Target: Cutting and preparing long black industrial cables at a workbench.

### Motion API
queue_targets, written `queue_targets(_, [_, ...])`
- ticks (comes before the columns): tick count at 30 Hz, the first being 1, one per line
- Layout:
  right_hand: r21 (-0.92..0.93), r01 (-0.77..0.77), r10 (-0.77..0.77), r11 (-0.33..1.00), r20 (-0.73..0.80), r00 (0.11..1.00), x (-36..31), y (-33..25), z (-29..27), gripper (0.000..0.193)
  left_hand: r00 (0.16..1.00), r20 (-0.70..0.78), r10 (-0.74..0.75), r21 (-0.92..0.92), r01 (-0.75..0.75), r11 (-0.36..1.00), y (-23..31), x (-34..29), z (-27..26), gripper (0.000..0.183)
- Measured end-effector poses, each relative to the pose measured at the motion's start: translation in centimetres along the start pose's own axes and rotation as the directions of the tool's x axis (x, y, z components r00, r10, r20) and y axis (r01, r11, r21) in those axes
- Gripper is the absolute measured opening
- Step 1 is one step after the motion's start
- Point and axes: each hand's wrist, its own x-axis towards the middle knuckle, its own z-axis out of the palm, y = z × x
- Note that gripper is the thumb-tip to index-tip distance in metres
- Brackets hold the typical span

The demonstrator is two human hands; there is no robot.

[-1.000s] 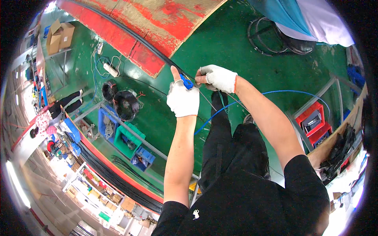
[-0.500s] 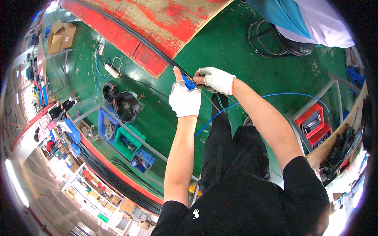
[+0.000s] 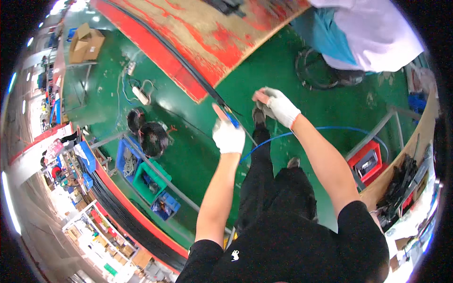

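Just off the near corner of the red worktop [image 3: 231, 52], your gloved left hand [image 3: 229, 138] is gripping a slim blue tool [image 3: 232, 120], its fingers closing round it while one bare fingertip is pointing up beside the black cable [image 3: 188, 67]. That cable is running along the worktop's left edge and reaching past the corner to the tool. Right of that corner, your gloved right hand [image 3: 281, 107] is hanging apart from the cable, fingers bunching together; with the blur, you can't really tell whether they are pinching anything. On your side of the worktop, a blue hose [image 3: 271, 139] is arcing below both hands. Left of the worktop, black coils [image 3: 163, 137] and a white power strip [image 3: 140, 95] are lying on the green floor [image 3: 273, 56]; farther left, a cardboard box [image 3: 86, 49] is standing open.
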Motion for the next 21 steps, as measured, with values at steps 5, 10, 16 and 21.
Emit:
queue_targets(5, [-0.005, 0.155, -0.155, 0.988, 0.011, 0.988, -6.2, -5.1, -0.8, 0.027, 0.944, -0.025, 0.328, -0.2, -0.326, 0.924, -0.9, -11.5, 0.9, 0.052])
queue_targets(10, [-0.09, 0.213, -0.21, 0.973, 0.051, 0.976, -15.9, -12.6, 3.5, 0.024, 0.705, 0.039, 0.708, -0.544, -0.58, 0.607, 5.4, -20.6, -6.5, 0.058])
queue_targets(16, [0.028, 0.244, -0.245, 0.969, 0.085, 0.966, -21.2, -14.4, 10.6, 0.026, 0.722, 0.043, 0.691, -0.695, -0.475, 0.54, 10.8, -22.0, -12.4, 0.067])
queue_targets(21, [-0.033, 0.199, -0.194, 0.979, 0.106, 0.975, -21.7, -14.6, 14.7, 0.027, 0.608, 0.255, 0.752, -0.931, -0.055, 0.36, 8.7, -19.7, -13.9, 0.055])
